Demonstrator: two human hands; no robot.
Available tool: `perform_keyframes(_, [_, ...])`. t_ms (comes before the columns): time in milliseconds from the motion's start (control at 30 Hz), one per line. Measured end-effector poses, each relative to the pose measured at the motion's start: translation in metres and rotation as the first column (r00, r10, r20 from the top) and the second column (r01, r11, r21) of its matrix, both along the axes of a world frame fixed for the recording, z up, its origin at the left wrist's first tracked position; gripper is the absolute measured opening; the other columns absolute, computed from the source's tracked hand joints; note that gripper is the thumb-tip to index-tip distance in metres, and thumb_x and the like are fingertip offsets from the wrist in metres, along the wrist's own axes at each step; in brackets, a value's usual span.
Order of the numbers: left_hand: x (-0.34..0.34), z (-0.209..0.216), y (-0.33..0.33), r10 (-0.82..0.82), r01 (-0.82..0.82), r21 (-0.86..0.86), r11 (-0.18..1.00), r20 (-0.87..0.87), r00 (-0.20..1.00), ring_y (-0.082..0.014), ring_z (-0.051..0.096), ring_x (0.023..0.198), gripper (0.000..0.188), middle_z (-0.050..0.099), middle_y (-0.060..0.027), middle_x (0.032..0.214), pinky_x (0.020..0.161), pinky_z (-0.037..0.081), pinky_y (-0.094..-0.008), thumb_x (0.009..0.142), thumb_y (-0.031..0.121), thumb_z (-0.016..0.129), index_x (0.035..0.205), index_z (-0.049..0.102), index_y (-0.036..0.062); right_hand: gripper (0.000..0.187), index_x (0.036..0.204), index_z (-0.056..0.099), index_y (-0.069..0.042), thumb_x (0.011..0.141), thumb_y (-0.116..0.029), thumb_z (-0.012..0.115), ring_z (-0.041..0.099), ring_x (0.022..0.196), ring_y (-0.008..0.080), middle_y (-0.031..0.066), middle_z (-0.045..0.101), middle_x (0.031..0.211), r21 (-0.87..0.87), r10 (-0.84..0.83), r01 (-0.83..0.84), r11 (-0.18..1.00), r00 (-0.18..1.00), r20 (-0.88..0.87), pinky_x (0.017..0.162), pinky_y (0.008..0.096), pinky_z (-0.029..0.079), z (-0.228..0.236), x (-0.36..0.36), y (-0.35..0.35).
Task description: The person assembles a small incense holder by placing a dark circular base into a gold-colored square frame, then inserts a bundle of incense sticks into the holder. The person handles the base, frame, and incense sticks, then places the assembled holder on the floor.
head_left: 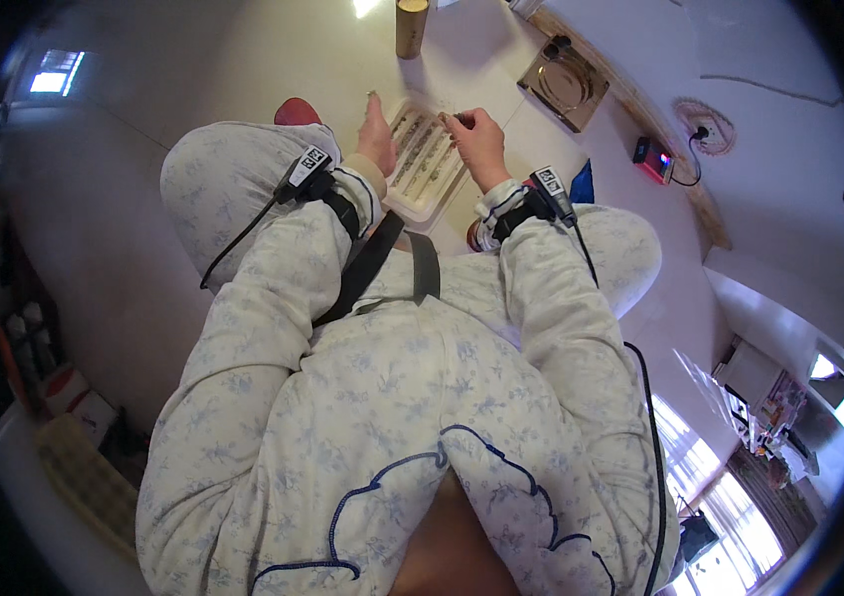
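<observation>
On the floor in front of me lies a cream rectangular tray (426, 211) with long slots, several of them holding small dark bits too small to name. My left hand (375, 139) is at the tray's left side, seen edge-on, with stretched fingers pointing away from me; nothing I can name is in it. Over the tray's right rim my right hand (479, 147) is closed in a pinch. A small brownish thing shows at its fingertips, but its kind cannot be made out.
A gold-brown cylinder (410, 30) stands beyond the tray. To the right are a brown square box (566, 84) with a round recess, a red device (652, 160) by a wall socket, and a blue item (583, 184). A jar (481, 236) sits beside my right wrist.
</observation>
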State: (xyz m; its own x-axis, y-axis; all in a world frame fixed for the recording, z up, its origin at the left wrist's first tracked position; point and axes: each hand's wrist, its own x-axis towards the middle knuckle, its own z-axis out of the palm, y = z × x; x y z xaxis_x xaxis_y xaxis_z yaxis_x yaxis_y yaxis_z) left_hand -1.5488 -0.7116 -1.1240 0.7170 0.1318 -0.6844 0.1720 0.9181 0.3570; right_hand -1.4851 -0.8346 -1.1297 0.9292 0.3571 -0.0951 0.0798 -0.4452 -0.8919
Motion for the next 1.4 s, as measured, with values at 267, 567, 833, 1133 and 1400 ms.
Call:
perform_keyframes(267, [0.015,0.043,0.01,0.085,-0.043,0.33,0.943,-0.113,0.99,-0.0161,0.056,0.101,0.041,0.06,-0.0105,0.108,0.089,0.044,-0.0314,0.099,0.035,0.041,0.121,0.051,0.0018,0.038,0.098,0.064,0.002,0.091,-0.034,0.06,0.06,0.068,0.0142,0.0063,0.065,0.082,0.445,0.15,0.226,0.867,0.732,-0.664,0.062,0.0255,0.05,0.043,0.03,-0.006])
perform_keyframes(567, [-0.001,0.092,0.008,-0.186,-0.057,0.773,0.632,0.223,0.957,-0.0074,0.056,0.069,0.022,0.061,-0.0022,0.08,0.061,0.045,-0.0217,0.09,0.006,0.055,0.112,0.059,0.0031,0.044,0.113,0.06,0.001,0.098,-0.037,0.044,0.052,0.073,0.013,0.0036,0.061,0.086,0.742,0.65,0.343,0.576,0.358,-0.67,0.071,0.0267,0.045,0.078,0.039,-0.013])
perform_keyframes(833, [0.003,0.088,0.005,-0.18,-0.123,0.907,0.403,0.211,0.961,-0.0124,0.058,0.078,0.019,0.056,-0.0064,0.094,0.072,0.047,-0.0249,0.087,0.009,0.058,0.102,0.066,0.0022,0.043,0.11,0.061,-0.002,0.099,-0.039,0.043,0.051,0.071,0.0135,0.0032,0.062,0.086,0.76,0.664,0.298,0.578,0.37,-0.65,0.069,0.0275,0.043,0.082,0.037,-0.013])
perform_keyframes(1133, [0.001,0.1,0.008,-0.267,-0.033,0.932,0.36,0.137,0.954,-0.0143,0.061,0.093,0.023,0.056,-0.0062,0.103,0.084,0.047,-0.0257,0.089,0.008,0.056,0.109,0.064,-0.0009,0.039,0.101,0.06,-0.006,0.099,-0.042,0.044,0.054,0.066,0.013,0.0048,0.064,0.082,0.746,0.652,0.325,0.581,0.362,-0.666,0.062,0.0266,0.045,0.083,0.034,-0.008])
perform_keyframes(1400, [-0.001,0.101,0.008,-0.384,-0.086,0.994,-0.066,0.054,0.922,-0.0222,0.06,0.087,0.033,0.057,-0.0117,0.101,0.081,0.049,-0.0301,0.081,0.013,0.067,0.11,0.062,-0.0004,0.033,0.103,0.057,-0.004,0.096,-0.036,0.052,0.056,0.068,0.0122,0.0048,0.063,0.084,0.669,0.441,0.251,0.699,0.585,-0.68,0.059,0.0248,0.046,0.088,0.024,0.0])
